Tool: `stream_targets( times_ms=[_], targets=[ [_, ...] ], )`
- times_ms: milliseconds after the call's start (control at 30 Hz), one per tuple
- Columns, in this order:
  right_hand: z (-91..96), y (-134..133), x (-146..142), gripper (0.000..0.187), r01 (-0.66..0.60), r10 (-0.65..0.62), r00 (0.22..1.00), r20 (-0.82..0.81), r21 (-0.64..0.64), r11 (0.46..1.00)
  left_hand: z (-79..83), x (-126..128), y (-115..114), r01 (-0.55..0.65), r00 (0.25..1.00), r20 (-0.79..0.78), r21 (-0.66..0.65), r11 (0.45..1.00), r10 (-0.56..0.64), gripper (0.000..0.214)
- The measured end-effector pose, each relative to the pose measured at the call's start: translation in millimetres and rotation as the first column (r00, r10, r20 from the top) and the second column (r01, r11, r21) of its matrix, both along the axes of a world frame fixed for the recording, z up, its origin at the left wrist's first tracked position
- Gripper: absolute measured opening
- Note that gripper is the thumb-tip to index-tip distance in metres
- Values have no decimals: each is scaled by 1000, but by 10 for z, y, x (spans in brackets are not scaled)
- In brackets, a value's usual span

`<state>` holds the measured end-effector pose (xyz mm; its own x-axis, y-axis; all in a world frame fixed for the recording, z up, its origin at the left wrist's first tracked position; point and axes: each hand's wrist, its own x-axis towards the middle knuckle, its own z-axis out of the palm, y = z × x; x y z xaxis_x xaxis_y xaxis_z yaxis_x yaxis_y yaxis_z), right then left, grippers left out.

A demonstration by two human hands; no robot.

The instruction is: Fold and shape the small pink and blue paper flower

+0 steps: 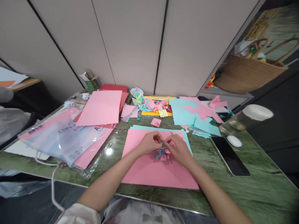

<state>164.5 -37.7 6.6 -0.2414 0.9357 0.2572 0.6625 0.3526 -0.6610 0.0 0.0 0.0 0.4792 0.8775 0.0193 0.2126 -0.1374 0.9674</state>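
Note:
Over a pink sheet of paper [144, 172], my left hand [150, 142] and my right hand [178, 147] meet with their fingertips pinched together. Between them is a small folded paper flower [163, 154] in pink and teal. Its petals point down toward the sheet, and both hands pinch its narrow upper end. The fingers partly cover that end, so its exact shape is hidden. Teal paper [188, 144] shows from under the pink sheet at its far and right edges. A small folded pink paper piece [156, 122] lies just beyond the sheet.
At left lie a clear copy paper bag [63, 137] and stacked pink paper [100, 109]. Finished paper flowers [137, 95] stand at the back by the wall. Teal cut sheets [183, 115], a phone [230, 155], a white oval object [234, 141] and a lidded clear container [243, 119] are at right.

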Motion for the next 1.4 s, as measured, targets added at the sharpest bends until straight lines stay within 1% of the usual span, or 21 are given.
stream_targets(
  times_ms=[100, 167, 233, 267, 300, 333, 367, 400, 467, 533, 600, 633, 700, 767, 833, 967, 1133, 1300, 1400],
  targets=[
    [-1, 12, 4, 8, 1, -1, 1000, 22, 11, 1000, 30, -10, 7, 2, 999, 32, -43, 999, -1, 11],
    [11, 17, 15, 8, 73, -73, 997, 9, 10, 997, 65, -15, 9, 7, 995, 97, -97, 995, 2, 16],
    [29, 14, 30, 10, 173, -173, 985, -11, 18, 985, 89, -8, -5, 13, 986, 165, -150, 989, 12, 32],
    [38, 9, 37, 10, 217, -216, 976, -17, 29, 976, 93, 4, -21, 17, 983, 184, -166, 986, 14, 43],
    [46, 3, 41, 11, 252, -252, 968, -20, 47, 967, 89, 21, -41, 22, 982, 188, -175, 984, 11, 52],
    [53, -5, 42, 11, 275, -274, 961, -22, 69, 959, 79, 41, -64, 18, 983, 184, -179, 984, 15, 56],
    [58, -13, 41, 10, 288, -287, 958, -23, 93, 953, 63, 65, -87, 23, 984, 179, -179, 984, 10, 52],
    [63, -22, 37, 10, 293, -292, 956, -23, 116, 949, 45, 89, -110, 2, 983, 179, -179, 984, 31, 47],
    [72, -39, 24, 9, 296, -295, 955, -24, 150, 944, 10, 133, -145, -70, 980, 169, -173, 982, 99, 42],
    [84, -55, 11, 8, 292, -290, 956, -36, 158, 943, -6, 161, -169, -140, 974, 155, -156, 978, 164, 43],
    [101, -68, 4, 6, 282, -276, 959, -66, 144, 948, 8, 171, -185, -171, 971, 144, -135, 976, 190, 45],
    [110, -74, 4, 5, 272, -263, 961, -83, 135, 953, 26, 170, -193, -169, 971, 146, -130, 977, 188, 44],
    [129, -83, 9, 6, 248, -235, 966, -104, 130, 960, 74, 160, -204, -126, 974, 169, -132, 983, 147, 38],
    [143, -89, 19, 6, 235, -220, 969, -109, 149, 961, 124, 146, -210, -71, 976, 196, -137, 988, 98, 30],
    [153, -93, 26, 6, 228, -212, 972, -104, 175, 958, 162, 133, -209, -49, 977, 202, -130, 990, 75, 26],
    [167, -100, 30, 9, 232, -221, 972, -77, 202, 952, 187, 119, -207, -105, 973, 194, -110, 988, 125, 27],
    [150, -104, 40, 10, 216, -207, 976, -65, 233, 948, 188, 121, -221, -155, 956, 234, -119, 981, 179, 26],
    [100, -108, 51, 5, 184, -179, 983, -47, 353, 918, 187, 134, -229, -196, 954, 221, -56, 979, 203, 36],
    [99, -111, 51, 3, 181, -186, 982, -29, 419, 890, 190, 135, -232, -180, 962, 200, -38, 983, 184, 37]
  ],
)
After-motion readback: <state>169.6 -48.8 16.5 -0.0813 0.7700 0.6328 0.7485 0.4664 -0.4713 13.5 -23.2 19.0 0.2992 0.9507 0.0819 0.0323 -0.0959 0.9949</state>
